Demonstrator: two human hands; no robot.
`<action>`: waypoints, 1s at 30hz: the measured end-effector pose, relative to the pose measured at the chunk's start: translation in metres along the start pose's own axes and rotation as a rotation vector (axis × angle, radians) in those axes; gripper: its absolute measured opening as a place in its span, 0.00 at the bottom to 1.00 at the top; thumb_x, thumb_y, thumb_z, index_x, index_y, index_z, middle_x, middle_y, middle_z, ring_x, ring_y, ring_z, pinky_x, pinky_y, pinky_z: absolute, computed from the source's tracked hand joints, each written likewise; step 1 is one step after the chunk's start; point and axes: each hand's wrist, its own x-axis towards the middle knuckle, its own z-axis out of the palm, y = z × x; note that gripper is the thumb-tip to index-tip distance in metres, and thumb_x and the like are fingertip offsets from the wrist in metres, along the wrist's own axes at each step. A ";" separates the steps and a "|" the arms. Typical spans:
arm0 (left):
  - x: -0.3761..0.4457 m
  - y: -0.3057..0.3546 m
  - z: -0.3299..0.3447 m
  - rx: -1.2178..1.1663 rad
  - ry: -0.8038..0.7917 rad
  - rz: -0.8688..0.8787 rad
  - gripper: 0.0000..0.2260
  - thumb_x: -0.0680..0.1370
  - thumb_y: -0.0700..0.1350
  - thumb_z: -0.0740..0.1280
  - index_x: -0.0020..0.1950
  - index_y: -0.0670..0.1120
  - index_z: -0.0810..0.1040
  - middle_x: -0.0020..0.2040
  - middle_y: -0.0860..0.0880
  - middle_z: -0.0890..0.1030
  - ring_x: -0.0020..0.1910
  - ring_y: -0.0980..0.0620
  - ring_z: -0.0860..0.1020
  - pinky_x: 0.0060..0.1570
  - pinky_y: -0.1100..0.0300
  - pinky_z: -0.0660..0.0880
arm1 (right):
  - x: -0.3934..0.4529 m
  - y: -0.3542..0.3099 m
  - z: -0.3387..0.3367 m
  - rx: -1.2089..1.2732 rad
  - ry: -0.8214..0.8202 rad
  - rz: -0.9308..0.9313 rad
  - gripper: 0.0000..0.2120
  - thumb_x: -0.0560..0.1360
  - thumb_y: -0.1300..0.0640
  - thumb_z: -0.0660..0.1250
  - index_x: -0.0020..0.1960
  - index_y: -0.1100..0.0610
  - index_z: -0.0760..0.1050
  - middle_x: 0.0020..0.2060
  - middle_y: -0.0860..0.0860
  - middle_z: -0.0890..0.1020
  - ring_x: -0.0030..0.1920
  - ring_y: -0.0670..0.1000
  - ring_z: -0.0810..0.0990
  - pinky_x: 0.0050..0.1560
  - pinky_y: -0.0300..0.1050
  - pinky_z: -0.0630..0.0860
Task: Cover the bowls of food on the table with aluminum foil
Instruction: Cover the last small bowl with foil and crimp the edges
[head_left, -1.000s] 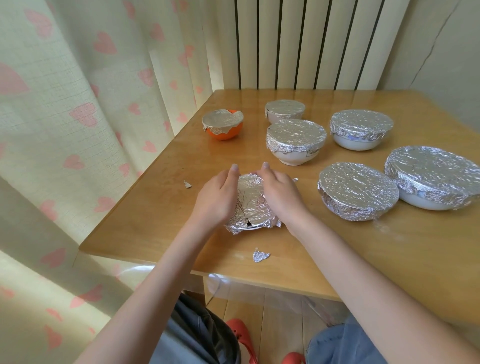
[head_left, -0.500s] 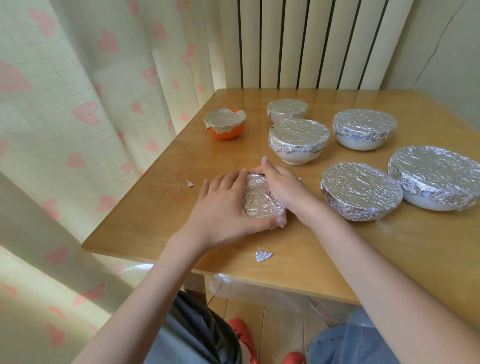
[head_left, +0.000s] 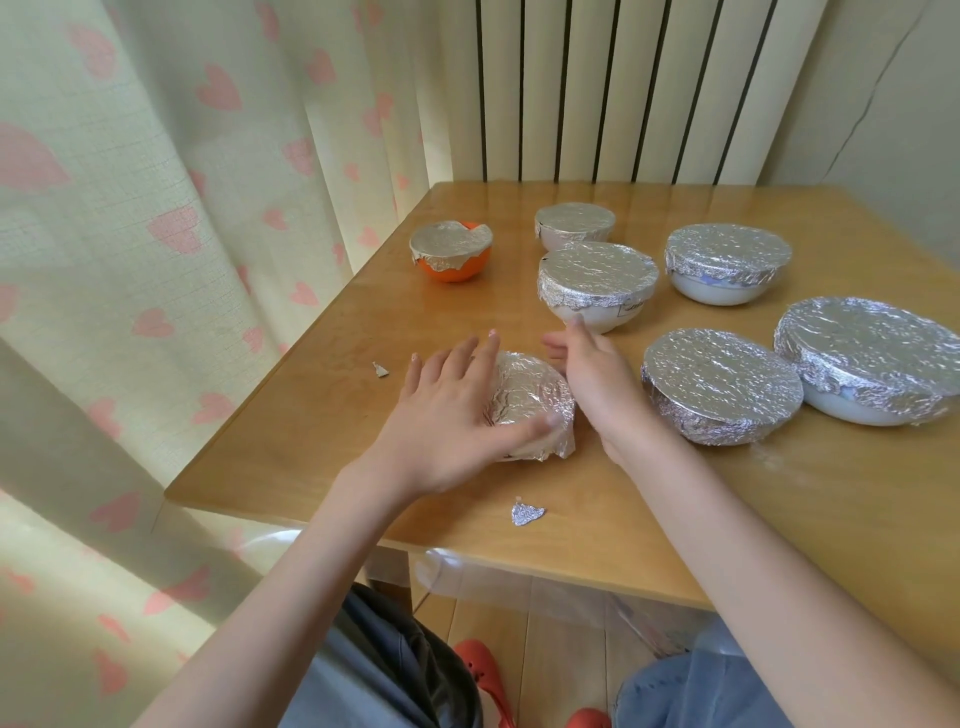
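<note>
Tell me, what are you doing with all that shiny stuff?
A person is covering bowls with foil. The left hand presses flat on the foil of the near bowl, thumb at its front edge. The right hand is open beside it, on the bowl's right. Six other bowls on the table, one of them the orange bowl, already wear foil. Two foil scraps lie loose.

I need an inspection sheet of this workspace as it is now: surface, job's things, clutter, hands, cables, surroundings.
Surface: wooden table, glossy.
Job's things: seven bowls, all foil-covered; small foil-wrapped bowl nearest, orange bowl at the far left with a gap at its rim.
Clutter: two foil scraps.
Hands: left hand presses flat on the small bowl; right hand open beside it.
Cables: nothing seen.
Surroundings: heart-print curtain, radiator.
</note>
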 end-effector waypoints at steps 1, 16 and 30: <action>0.000 -0.002 -0.002 -0.054 0.029 0.004 0.51 0.62 0.78 0.44 0.80 0.54 0.48 0.80 0.51 0.53 0.78 0.52 0.50 0.76 0.48 0.42 | -0.004 0.003 -0.002 -0.031 0.059 -0.028 0.22 0.83 0.46 0.48 0.59 0.55 0.77 0.58 0.51 0.80 0.60 0.52 0.77 0.65 0.52 0.70; -0.002 -0.006 -0.001 -0.010 -0.010 0.059 0.53 0.56 0.80 0.54 0.79 0.60 0.53 0.77 0.56 0.58 0.75 0.53 0.56 0.75 0.48 0.52 | -0.024 0.007 -0.007 -0.539 0.090 -0.181 0.20 0.81 0.51 0.56 0.32 0.56 0.63 0.24 0.50 0.69 0.28 0.49 0.67 0.33 0.51 0.58; 0.000 -0.005 0.000 -0.041 -0.025 0.052 0.55 0.55 0.79 0.55 0.79 0.59 0.52 0.77 0.54 0.59 0.74 0.49 0.58 0.72 0.53 0.57 | -0.055 0.005 -0.015 -0.813 0.180 -0.261 0.24 0.82 0.45 0.48 0.52 0.61 0.75 0.48 0.61 0.81 0.52 0.62 0.77 0.46 0.50 0.68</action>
